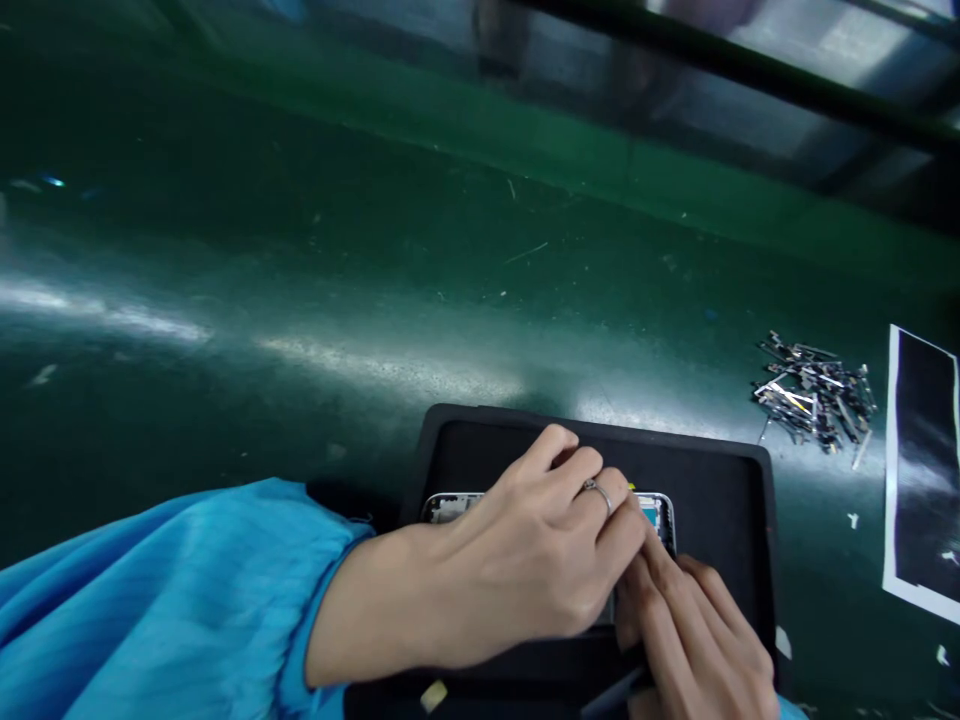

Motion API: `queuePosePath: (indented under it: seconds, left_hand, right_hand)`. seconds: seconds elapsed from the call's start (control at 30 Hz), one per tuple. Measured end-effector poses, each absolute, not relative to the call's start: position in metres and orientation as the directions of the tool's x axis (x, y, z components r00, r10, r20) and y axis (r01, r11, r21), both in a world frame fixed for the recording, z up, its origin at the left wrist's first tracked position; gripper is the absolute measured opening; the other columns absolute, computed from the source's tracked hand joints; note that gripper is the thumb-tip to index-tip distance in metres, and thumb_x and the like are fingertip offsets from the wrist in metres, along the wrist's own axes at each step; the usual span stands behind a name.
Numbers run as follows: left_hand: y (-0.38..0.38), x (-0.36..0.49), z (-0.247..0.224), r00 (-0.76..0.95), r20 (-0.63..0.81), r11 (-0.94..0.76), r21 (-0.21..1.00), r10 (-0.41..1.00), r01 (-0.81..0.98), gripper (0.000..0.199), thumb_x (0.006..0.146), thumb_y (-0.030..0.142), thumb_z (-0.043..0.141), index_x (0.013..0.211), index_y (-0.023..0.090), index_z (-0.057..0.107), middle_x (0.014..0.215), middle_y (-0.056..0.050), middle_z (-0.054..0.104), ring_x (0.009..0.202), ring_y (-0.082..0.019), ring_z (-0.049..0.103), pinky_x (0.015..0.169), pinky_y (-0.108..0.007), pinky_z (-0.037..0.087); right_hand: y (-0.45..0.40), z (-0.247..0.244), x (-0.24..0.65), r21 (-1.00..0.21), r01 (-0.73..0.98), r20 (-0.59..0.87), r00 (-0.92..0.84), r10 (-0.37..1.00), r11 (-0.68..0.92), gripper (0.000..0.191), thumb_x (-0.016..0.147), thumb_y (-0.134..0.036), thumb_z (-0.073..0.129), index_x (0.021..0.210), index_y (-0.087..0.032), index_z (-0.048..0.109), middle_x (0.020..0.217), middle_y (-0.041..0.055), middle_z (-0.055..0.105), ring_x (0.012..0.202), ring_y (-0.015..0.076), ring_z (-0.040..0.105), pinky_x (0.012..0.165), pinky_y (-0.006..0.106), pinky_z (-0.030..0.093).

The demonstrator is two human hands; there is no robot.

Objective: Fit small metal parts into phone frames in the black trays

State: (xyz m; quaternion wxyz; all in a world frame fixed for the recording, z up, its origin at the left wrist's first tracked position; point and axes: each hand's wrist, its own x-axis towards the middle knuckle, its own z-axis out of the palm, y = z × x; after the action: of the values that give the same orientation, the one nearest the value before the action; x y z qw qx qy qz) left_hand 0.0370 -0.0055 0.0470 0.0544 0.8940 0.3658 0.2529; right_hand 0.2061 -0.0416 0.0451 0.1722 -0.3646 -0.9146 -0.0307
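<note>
A phone housing with a silver rim (pixel 453 508) lies inside a black tray (pixel 705 470), mostly covered by my hands. Over its middle arches my left hand (pixel 536 555), a ring on one finger. Its fingers are curled, and their tips, with whatever they pinch, are hidden. Close against it on the right is my right hand (pixel 694 635), fingers pressed together and pointing at the housing's right part. A dark slim tool (pixel 615 692) sticks out beneath the right hand toward the lower left; its working end is hidden.
Several small metal and black parts form a pile (pixel 814 390) right of the tray. Farther right lies a black sheet with a white border (pixel 891 480). A small yellowish piece (pixel 433 696) is near the tray's front. Scraps dot the green table (pixel 337 250).
</note>
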Motion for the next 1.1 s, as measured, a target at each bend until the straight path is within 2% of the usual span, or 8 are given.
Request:
queuePosePath:
  seconds: [0.13, 0.23, 0.4, 0.5, 0.73, 0.87, 1.1]
  left_hand:
    - [-0.007, 0.035, 0.045, 0.563, 0.525, -0.748, 0.248, 0.638, 0.616, 0.031, 0.082, 0.005, 0.028, 0.074, 0.008, 0.058, 0.068, -0.008, 0.055, 0.059, -0.017, 0.041, 0.068, -0.038, 0.034]
    - [-0.007, 0.034, 0.043, 0.563, 0.504, -0.734, 0.251, 0.656, 0.631, 0.030, 0.083, 0.006, 0.029, 0.074, 0.009, 0.058, 0.073, -0.009, 0.058, 0.062, -0.018, 0.044, 0.069, -0.038, 0.034]
    - [-0.007, 0.035, 0.042, 0.464, 0.343, -0.576, 0.460, 0.817, 0.675, 0.022, 0.078, 0.003, 0.037, 0.067, 0.011, 0.054, 0.069, -0.006, 0.052, 0.063, -0.016, 0.041, 0.064, -0.033, 0.033]
    - [-0.008, 0.035, 0.043, 0.431, 0.275, -0.510, 0.519, 0.859, 0.686, 0.020, 0.075, 0.001, 0.038, 0.063, 0.012, 0.050, 0.071, -0.005, 0.051, 0.064, -0.016, 0.039, 0.061, -0.032, 0.030]
    - [-0.008, 0.034, 0.044, 0.436, 0.267, -0.510, 0.519, 0.859, 0.686, 0.017, 0.073, 0.001, 0.041, 0.063, 0.013, 0.047, 0.070, -0.004, 0.048, 0.065, -0.016, 0.035, 0.060, -0.031, 0.026]
    - [-0.007, 0.034, 0.045, 0.451, 0.254, -0.515, 0.507, 0.856, 0.692, 0.016, 0.075, 0.003, 0.041, 0.063, 0.013, 0.046, 0.070, -0.003, 0.046, 0.066, -0.016, 0.034, 0.061, -0.032, 0.027]
    - [-0.007, 0.029, 0.049, 0.502, 0.238, -0.546, 0.515, 0.832, 0.661, 0.016, 0.076, 0.002, 0.041, 0.065, 0.012, 0.048, 0.071, -0.005, 0.046, 0.067, -0.017, 0.036, 0.063, -0.033, 0.030]
  right_hand:
    - [-0.041, 0.044, 0.208, -0.066, 0.660, 0.338, -0.691, 0.639, 0.748, 0.026, 0.078, -0.005, 0.036, 0.087, 0.000, 0.059, 0.098, 0.0244, 0.060, 0.060, 0.0130, 0.059, 0.065, 0.028, 0.046]
    - [-0.042, 0.043, 0.208, -0.045, 0.639, 0.336, -0.714, 0.614, 0.768, 0.028, 0.075, -0.003, 0.036, 0.089, 0.002, 0.059, 0.100, 0.0252, 0.059, 0.058, 0.0134, 0.059, 0.063, 0.029, 0.046]
    - [-0.043, 0.041, 0.207, -0.048, 0.652, 0.351, -0.699, 0.624, 0.757, 0.029, 0.073, 0.000, 0.034, 0.090, 0.001, 0.058, 0.099, 0.0247, 0.059, 0.060, 0.0139, 0.059, 0.061, 0.029, 0.047]
    - [-0.042, 0.041, 0.206, -0.037, 0.651, 0.356, -0.700, 0.619, 0.758, 0.027, 0.075, -0.001, 0.035, 0.089, 0.001, 0.058, 0.099, 0.0248, 0.059, 0.059, 0.0135, 0.059, 0.062, 0.029, 0.046]
    - [-0.039, 0.047, 0.204, -0.059, 0.675, 0.343, -0.679, 0.650, 0.736, 0.028, 0.078, -0.002, 0.032, 0.090, -0.002, 0.057, 0.100, 0.0214, 0.060, 0.060, 0.0136, 0.060, 0.062, 0.029, 0.045]
    - [-0.037, 0.048, 0.204, -0.010, 0.611, 0.321, -0.748, 0.581, 0.791, 0.030, 0.080, -0.004, 0.030, 0.091, 0.000, 0.057, 0.100, 0.0237, 0.059, 0.058, 0.0126, 0.059, 0.061, 0.028, 0.045]
    - [-0.041, 0.051, 0.193, 0.075, 0.687, 0.317, -0.704, 0.636, 0.723, 0.028, 0.076, 0.005, 0.031, 0.086, -0.002, 0.056, 0.094, 0.0227, 0.062, 0.050, 0.0124, 0.057, 0.060, 0.031, 0.044]
